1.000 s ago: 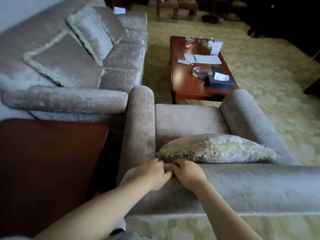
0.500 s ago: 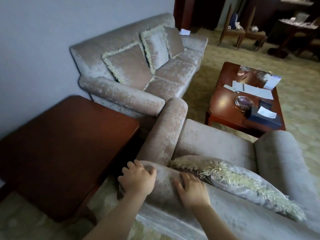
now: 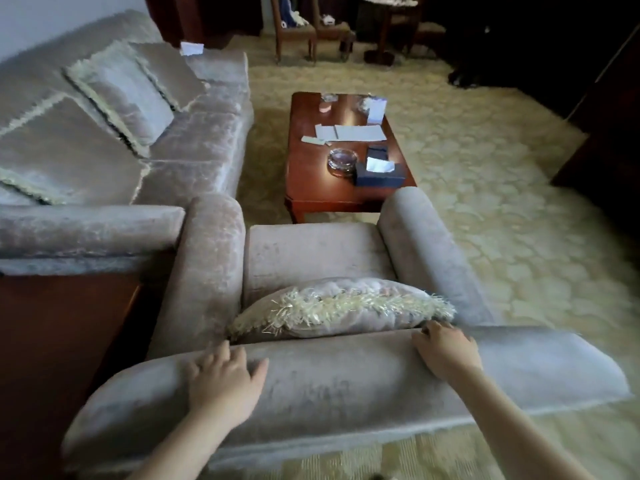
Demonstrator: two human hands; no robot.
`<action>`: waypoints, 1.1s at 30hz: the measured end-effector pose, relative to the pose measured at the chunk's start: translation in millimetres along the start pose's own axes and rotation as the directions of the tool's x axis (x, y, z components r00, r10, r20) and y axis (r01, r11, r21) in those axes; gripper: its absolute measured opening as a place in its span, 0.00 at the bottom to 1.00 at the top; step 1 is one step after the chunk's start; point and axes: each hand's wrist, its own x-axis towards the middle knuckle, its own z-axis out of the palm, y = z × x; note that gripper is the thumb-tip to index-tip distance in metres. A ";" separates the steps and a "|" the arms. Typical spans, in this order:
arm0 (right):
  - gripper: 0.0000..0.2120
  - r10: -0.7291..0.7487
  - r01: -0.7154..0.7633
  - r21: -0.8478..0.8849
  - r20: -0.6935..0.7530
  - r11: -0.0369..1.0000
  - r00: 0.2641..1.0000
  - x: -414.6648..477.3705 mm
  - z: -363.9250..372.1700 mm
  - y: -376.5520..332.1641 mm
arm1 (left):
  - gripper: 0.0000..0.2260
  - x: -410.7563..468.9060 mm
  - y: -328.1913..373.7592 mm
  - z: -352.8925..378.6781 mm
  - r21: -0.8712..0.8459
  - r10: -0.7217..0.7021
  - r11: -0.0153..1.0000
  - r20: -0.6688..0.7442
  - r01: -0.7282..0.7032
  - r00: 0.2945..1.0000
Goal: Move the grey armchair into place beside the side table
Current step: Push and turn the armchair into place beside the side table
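Note:
The grey armchair (image 3: 311,258) stands in front of me, seen from behind, with a fringed cushion (image 3: 339,308) leaning against its backrest. The dark wooden side table (image 3: 52,341) fills the lower left, close against the chair's left arm. My left hand (image 3: 221,379) lies on the top of the backrest near its left end, fingers spread and curled over the edge. My right hand (image 3: 445,349) grips the backrest top further right, next to the cushion's corner.
A grey sofa (image 3: 121,133) with fringed pillows runs along the left wall, its armrest touching the armchair's left arm. A red-brown coffee table (image 3: 311,188) with papers, an ashtray and a tissue box stands just beyond the armchair. Patterned carpet spreads to the right.
My hands have moved apart along the backrest top, the right one sliding far to the right. The view has swung from the side table back toward the armchair.

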 end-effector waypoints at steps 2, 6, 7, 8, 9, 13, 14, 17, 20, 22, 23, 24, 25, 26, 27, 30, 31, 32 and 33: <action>0.17 0.092 -0.094 -0.057 -0.024 0.994 0.995 12.9 -12.0 53.7 | 0.28 -17.0 74.0 10.4 0.044 0.174 0.984 -0.039 -0.172 0.984; 0.23 0.338 -0.336 -0.089 0.010 0.938 0.941 41.0 -34.6 159.4 | 0.31 -30.5 213.2 16.7 0.006 0.401 0.916 -0.031 -0.401 0.916; 0.25 0.406 -0.403 -0.066 0.031 0.913 0.913 47.9 -39.9 180.8 | 0.31 -29.3 244.9 15.4 -0.013 0.442 0.897 -0.013 -0.442 0.897; 0.27 0.467 -0.466 -0.030 0.064 0.884 0.882 54.0 -45.6 198.4 | 0.30 -26.9 274.1 13.9 -0.034 0.474 0.880 0.012 -0.474 0.880; 0.29 0.514 -0.520 0.019 0.118 0.854 0.850 59.9 -50.7 212.7 | 0.30 -23.7 300.1 13.2 -0.055 0.498 0.867 0.048 -0.496 0.866; 0.31 0.493 -0.558 0.132 0.334 0.819 0.803 83.3 -59.9 235.0 | 0.35 7.4 362.7 10.4 -0.136 0.478 0.879 0.244 -0.458 0.844; 0.29 0.484 -0.550 0.105 0.359 0.828 0.798 90.3 -61.4 233.7 | 0.35 18.1 370.6 10.8 -0.154 0.462 0.887 0.302 -0.436 0.834; 0.21 0.455 -0.520 0.057 0.408 0.852 0.791 108.5 -68.3 219.8 | 0.32 45.3 384.0 13.3 -0.225 0.404 0.914 0.438 -0.337 0.803; 0.18 0.419 -0.502 0.075 0.452 0.862 0.787 118.7 -67.3 209.4 | 0.35 64.7 378.3 16.5 -0.311 0.311 0.936 0.503 -0.167 0.806; 0.17 0.425 -0.496 0.025 0.481 0.868 0.767 120.0 -64.9 207.6 | 0.35 75.1 368.6 22.5 -0.360 0.311 0.924 0.520 -0.126 0.796; 0.17 0.421 -0.475 -0.018 0.491 0.880 0.763 120.0 -63.6 206.8 | 0.37 78.7 363.8 26.5 -0.380 0.306 0.919 0.520 -0.105 0.798; 0.17 0.418 -0.450 -0.061 0.494 0.891 0.762 119.5 -61.1 206.5 | 0.40 81.6 358.9 31.6 -0.397 0.303 0.913 0.518 -0.088 0.800; 0.17 0.411 -0.417 -0.101 0.485 0.903 0.772 118.2 -57.2 206.4 | 0.41 82.4 355.4 36.5 -0.410 0.304 0.909 0.521 -0.078 0.798; 0.18 0.401 -0.384 -0.137 0.470 0.913 0.786 116.3 -53.9 205.9 | 0.41 81.4 353.5 40.8 -0.422 0.298 0.905 0.527 -0.060 0.796; 0.18 0.385 -0.350 -0.164 0.455 0.922 0.803 113.6 -50.3 205.6 | 0.39 79.3 352.2 43.6 -0.427 0.294 0.903 0.537 -0.045 0.791; 0.18 0.361 -0.300 -0.206 0.426 0.931 0.830 97.6 -43.1 204.9 | 0.39 66.4 346.0 47.2 -0.397 0.298 0.916 0.577 -0.058 0.761; 0.19 0.364 -0.294 -0.221 0.428 0.930 0.827 88.0 -40.3 205.7 | 0.41 60.5 343.2 49.3 -0.395 0.301 0.917 0.587 -0.059 0.751; 0.19 0.366 -0.297 -0.221 0.430 0.929 0.825 76.6 -37.4 208.8 | 0.42 53.6 340.3 52.8 -0.401 0.307 0.914 0.600 -0.055 0.739; 0.19 0.374 -0.307 -0.219 0.432 0.926 0.821 65.3 -34.7 214.4 | 0.42 43.7 339.4 56.1 -0.389 0.311 0.919 0.604 -0.069 0.734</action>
